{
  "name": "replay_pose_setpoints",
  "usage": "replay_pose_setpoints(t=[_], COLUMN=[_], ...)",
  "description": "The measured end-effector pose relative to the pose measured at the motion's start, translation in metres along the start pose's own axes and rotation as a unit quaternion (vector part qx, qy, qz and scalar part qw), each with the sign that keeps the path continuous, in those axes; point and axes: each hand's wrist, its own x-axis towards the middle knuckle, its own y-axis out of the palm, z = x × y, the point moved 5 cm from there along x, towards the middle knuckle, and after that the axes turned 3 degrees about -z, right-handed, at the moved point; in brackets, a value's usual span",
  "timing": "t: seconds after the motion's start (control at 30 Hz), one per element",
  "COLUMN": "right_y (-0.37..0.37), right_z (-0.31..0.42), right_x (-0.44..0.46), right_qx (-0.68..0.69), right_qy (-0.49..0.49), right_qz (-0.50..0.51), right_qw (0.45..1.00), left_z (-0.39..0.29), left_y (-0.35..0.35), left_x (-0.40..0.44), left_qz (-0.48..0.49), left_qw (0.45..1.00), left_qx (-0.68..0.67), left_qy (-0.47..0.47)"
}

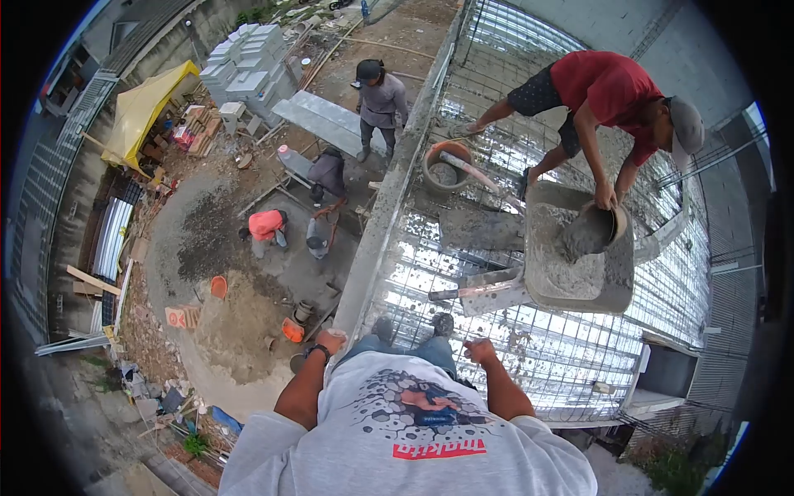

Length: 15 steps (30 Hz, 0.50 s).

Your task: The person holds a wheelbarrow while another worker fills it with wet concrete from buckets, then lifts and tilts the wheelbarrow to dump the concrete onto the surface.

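My left hand [332,341], below a dark wristband, is curled closed beside the edge of the concrete wall [376,256]; nothing shows in it. On the other side of my body, my right hand [478,350] is also closed, with nothing visible in it, above the rebar mesh [422,285]. Both hands are apart from the tools. Ahead on the right, a co-worker in a red shirt [608,87] bends and tips a bucket [614,223] of wet concrete [571,285] into a grey mixing tub [539,293]. A shovel [492,293] lies left of the tub.
Another bucket [432,178] stands near the wall with a long-handled tool [475,174] across it. Far below left are several workers, a sand pile [240,331], an orange container [218,287] and stacked pale blocks [252,66]. A rectangular opening [668,369] lies at the right.
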Motion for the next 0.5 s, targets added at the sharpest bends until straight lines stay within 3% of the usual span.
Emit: replay_pose_setpoints(t=[0.03,0.07,0.13,0.23,0.33,0.37,0.47,0.5], right_y=[-0.009,-0.021,-0.002,-0.004,-0.001,0.000,0.030,0.037], right_z=[0.023,0.067,0.030,0.039,0.040,0.039,-0.026,-0.036], right_x=[-0.010,-0.029,-0.004,-0.004,-0.007,-0.008,0.012,0.016], right_qx=[-0.121,-0.337,-0.367,-0.360,-0.372,-0.349,-0.191,-0.221], right_qy=[0.006,-0.140,-0.138,-0.084,-0.099,-0.098,-0.008,-0.042], right_qz=[0.039,0.021,0.005,0.028,0.008,0.020,-0.019,-0.023], right_qw=[0.992,0.931,0.920,0.929,0.923,0.932,0.981,0.974], left_z=[-0.005,-0.007,0.008,-0.034,-0.029,-0.021,-0.047,-0.048], left_y=[0.000,-0.002,0.000,-0.007,-0.006,-0.007,-0.013,-0.013], left_x=[-0.008,-0.007,0.007,-0.030,-0.020,-0.010,-0.023,-0.022], left_qz=[0.017,0.024,0.057,0.056,0.070,0.087,0.066,0.067], left_qw=[0.998,0.999,0.994,0.998,0.994,0.990,0.997,0.997], left_qx=[-0.066,-0.039,-0.094,-0.035,-0.084,-0.110,-0.023,-0.027], left_qy=[-0.010,-0.004,0.005,-0.009,0.016,0.005,-0.038,-0.034])
